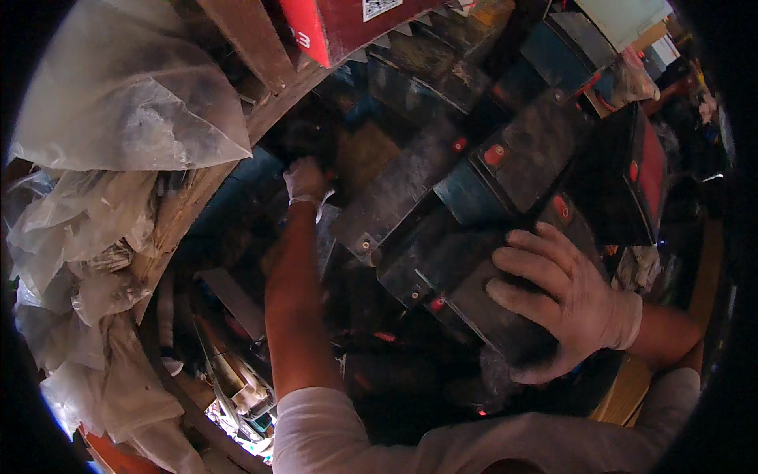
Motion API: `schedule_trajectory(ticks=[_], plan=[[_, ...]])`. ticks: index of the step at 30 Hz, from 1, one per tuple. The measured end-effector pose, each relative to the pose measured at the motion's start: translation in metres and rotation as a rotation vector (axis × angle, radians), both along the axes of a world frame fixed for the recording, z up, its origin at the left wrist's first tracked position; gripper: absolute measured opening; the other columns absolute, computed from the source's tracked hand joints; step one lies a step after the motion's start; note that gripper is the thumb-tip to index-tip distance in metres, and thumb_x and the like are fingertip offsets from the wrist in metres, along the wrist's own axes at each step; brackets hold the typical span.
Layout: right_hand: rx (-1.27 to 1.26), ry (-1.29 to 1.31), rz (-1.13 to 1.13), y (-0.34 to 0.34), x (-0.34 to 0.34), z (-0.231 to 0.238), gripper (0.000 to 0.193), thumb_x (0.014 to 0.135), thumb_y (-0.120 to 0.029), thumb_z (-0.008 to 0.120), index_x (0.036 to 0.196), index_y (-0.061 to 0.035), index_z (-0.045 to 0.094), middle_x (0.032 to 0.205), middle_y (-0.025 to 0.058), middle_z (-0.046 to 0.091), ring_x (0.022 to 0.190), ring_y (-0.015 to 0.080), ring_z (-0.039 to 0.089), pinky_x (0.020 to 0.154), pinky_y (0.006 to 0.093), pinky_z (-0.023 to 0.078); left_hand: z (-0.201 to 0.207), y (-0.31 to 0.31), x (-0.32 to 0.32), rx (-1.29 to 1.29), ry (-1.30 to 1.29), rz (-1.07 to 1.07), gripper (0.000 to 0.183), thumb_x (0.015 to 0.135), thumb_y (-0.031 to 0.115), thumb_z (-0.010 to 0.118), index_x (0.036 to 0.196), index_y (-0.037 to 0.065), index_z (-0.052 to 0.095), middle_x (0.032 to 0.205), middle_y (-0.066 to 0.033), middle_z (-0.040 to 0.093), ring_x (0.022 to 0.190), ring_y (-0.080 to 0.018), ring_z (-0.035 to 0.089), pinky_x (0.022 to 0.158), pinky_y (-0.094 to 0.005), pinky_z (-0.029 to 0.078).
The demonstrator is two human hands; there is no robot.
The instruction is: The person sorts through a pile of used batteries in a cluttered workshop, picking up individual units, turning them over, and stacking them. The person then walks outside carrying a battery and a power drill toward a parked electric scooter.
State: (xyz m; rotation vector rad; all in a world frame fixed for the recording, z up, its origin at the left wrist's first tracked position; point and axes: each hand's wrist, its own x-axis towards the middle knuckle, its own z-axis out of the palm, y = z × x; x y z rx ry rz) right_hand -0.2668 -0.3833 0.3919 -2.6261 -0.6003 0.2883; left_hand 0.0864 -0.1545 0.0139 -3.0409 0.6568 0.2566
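My right hand (564, 304), in a pale glove, lies with fingers spread on the top of a dark battery (493, 304). My left hand (306, 180), also gloved, reaches into the shadowed far part of the pile, beside a dark object. Its fingers are lost in the dark there, so what they touch cannot be made out. Between the two hands a long dusty battery (407, 186) lies at a slant. Farther right sits a black-topped battery with blue-green sides (525, 154), a red terminal cap on its corner.
A wooden beam (189, 201) runs along the left, with cloudy plastic bags (130, 103) hanging over it. At the top is a red box (359, 24). A black and red battery (632, 178) stands tilted at the right. More batteries (422, 79) are heaped at the back.
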Motion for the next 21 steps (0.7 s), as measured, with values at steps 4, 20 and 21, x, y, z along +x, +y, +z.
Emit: schedule_trajectory(ticks=[4,20,21], plan=[[0.007,-0.004,-0.004,0.0,0.0,0.0,0.095,0.073,-0.062,0.08,0.146,-0.006,0.054,0.154,0.0213,0.043,0.146,0.0413,0.039,0.12,0.0599,0.029,0.003,-0.008,-0.002,0.008,0.027,0.099,0.071,0.077,0.056,0.081,0.129,0.01,0.065,0.129,-0.0114,0.068,0.125,-0.0314,0.062,0.1,-0.0521,0.048],[-0.004,-0.017,0.028,-0.001,0.001,-0.003,0.104,0.065,-0.066,0.084,0.144,-0.007,0.053,0.149,0.0225,0.046,0.14,0.0448,0.044,0.116,0.0615,0.03,0.017,-0.057,-0.016,-0.023,0.003,-0.1,0.064,0.082,0.054,0.079,0.124,0.01,0.063,0.128,-0.0114,0.065,0.123,-0.0302,0.061,0.093,-0.0534,0.049],[-0.01,-0.027,0.029,-0.001,0.001,-0.003,0.104,0.065,-0.066,0.084,0.144,-0.007,0.053,0.149,0.0225,0.046,0.14,0.0447,0.044,0.116,0.0614,0.03,0.02,-0.058,-0.018,-0.055,-0.021,-0.11,0.067,0.081,0.056,0.079,0.126,0.009,0.062,0.127,-0.0115,0.065,0.122,-0.0308,0.062,0.093,-0.0536,0.049]])
